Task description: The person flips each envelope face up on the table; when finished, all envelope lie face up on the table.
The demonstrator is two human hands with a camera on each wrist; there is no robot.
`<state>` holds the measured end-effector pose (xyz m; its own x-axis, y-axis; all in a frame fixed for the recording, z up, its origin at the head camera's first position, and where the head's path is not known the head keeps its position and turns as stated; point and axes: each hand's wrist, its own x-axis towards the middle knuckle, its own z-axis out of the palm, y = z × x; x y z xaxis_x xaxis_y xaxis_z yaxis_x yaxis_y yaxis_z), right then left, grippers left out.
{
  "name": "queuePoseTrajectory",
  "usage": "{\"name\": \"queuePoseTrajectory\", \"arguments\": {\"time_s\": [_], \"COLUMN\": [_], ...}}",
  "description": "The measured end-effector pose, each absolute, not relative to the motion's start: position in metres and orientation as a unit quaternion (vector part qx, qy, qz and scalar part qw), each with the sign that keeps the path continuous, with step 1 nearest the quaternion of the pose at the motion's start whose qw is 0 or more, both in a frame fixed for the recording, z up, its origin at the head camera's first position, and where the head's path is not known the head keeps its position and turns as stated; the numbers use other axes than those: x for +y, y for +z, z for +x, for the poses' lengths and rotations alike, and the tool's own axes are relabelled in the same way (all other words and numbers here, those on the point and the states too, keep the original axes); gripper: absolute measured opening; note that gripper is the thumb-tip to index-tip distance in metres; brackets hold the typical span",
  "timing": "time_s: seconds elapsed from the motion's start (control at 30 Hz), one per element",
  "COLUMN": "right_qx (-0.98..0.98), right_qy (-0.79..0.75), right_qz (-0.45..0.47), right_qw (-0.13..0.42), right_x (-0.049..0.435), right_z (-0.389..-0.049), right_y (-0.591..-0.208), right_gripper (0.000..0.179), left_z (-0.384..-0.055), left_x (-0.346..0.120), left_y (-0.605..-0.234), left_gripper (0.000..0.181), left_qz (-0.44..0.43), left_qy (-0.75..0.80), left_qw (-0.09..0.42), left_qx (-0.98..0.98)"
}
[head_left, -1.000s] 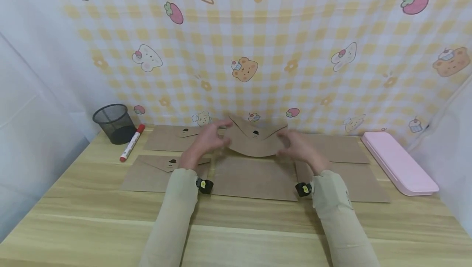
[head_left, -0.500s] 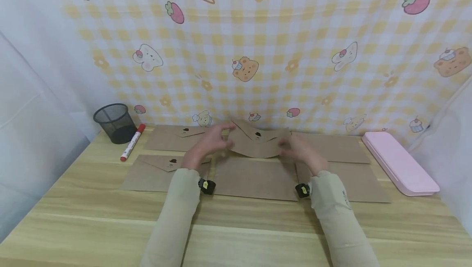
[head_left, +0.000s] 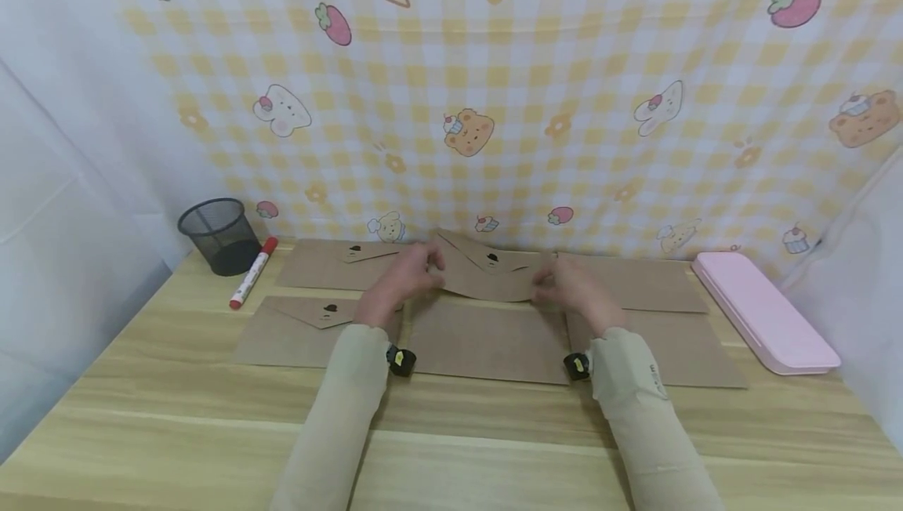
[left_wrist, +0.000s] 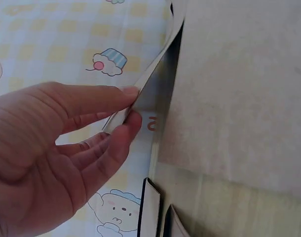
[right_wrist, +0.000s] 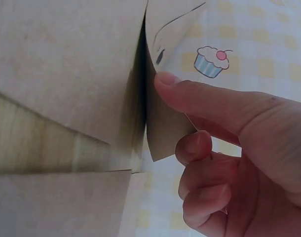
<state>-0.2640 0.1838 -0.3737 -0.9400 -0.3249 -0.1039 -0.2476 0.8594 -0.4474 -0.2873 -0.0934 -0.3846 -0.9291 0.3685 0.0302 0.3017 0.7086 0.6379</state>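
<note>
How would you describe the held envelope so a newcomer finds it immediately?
On the wooden table, look along the far edge, below the checked curtain. The middle envelope there, brown with a hat print, is yours. Unlike its flat neighbours, it is bent, pinched at both ends by the left hand and right hand.

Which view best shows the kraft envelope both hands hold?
Head view: most of the kraft envelope shows, flap and hat print included. Left wrist shows it nearly edge-on; right wrist, one end and part of the flap.
</note>
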Motion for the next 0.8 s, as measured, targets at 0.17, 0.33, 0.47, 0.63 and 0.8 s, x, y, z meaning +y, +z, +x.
{"name": "queuePoseTrajectory", "arguments": {"time_s": [0.17,0.33,0.47,0.63,0.8], "right_qx": [0.961,0.964,0.966,0.969,0.969], "right_qy": [-0.224,-0.206,-0.191,-0.173,-0.169], "right_qz": [-0.142,-0.151,-0.151,-0.150,-0.158], "right_qw": [0.081,0.074,0.081,0.089,0.086], "right_x": [0.184,0.184,0.184,0.184,0.185], "right_z": [-0.264,-0.265,-0.266,-0.267,-0.266], "right_y": [-0.377,-0.380,-0.380,-0.381,-0.381], "right_gripper": [0.034,0.032,0.031,0.031,0.031], "left_z": [-0.284,-0.280,-0.279,-0.278,-0.276], "left_x": [-0.090,-0.085,-0.082,-0.079,-0.077], "left_y": [-0.386,-0.389,-0.390,-0.389,-0.387], "left_gripper": [0.018,0.016,0.020,0.029,0.028], "left_qz": [0.170,0.155,0.141,0.116,0.111], "left_qy": [0.290,0.233,0.204,0.187,0.175], "left_qw": [0.044,0.034,0.024,0.015,0.005], "left_qx": [0.941,0.959,0.969,0.975,0.978]}}
